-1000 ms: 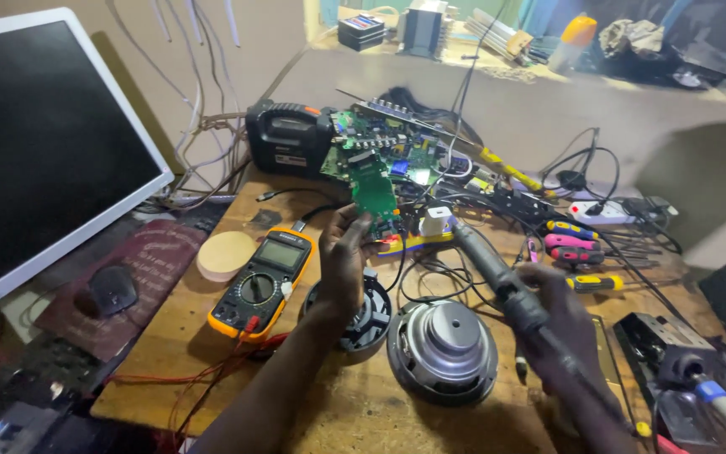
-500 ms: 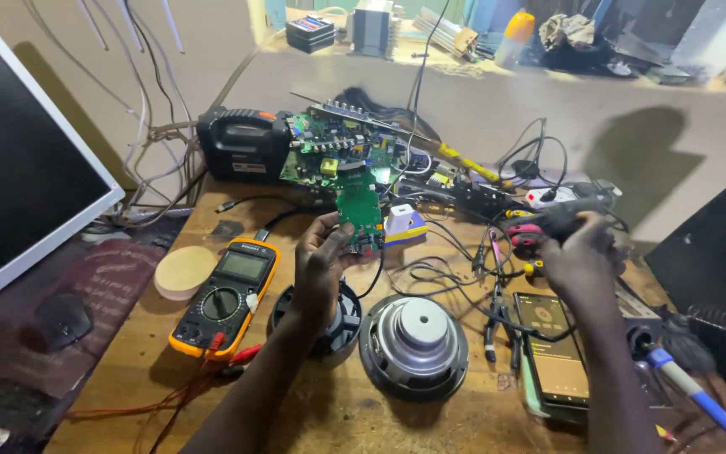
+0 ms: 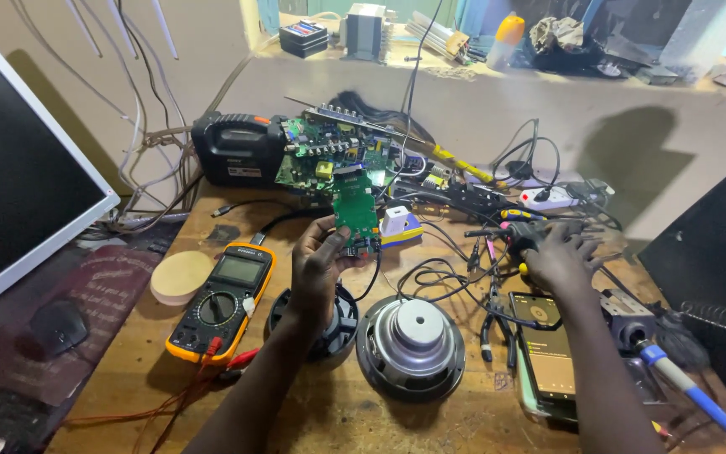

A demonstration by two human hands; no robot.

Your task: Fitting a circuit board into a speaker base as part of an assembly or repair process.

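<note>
In the head view, at the frame's centre, the left hand (image 3: 319, 267) is pinching a small green circuit board (image 3: 355, 208) upright above two speaker drivers (image 3: 411, 345). Right of centre, the right hand (image 3: 558, 256) is lying spread, fingers released, over tangled cables (image 3: 455, 277), near a phone (image 3: 548, 357).

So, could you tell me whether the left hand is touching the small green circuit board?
Touching: the head view shows the left hand pinching the small green circuit board.
</note>
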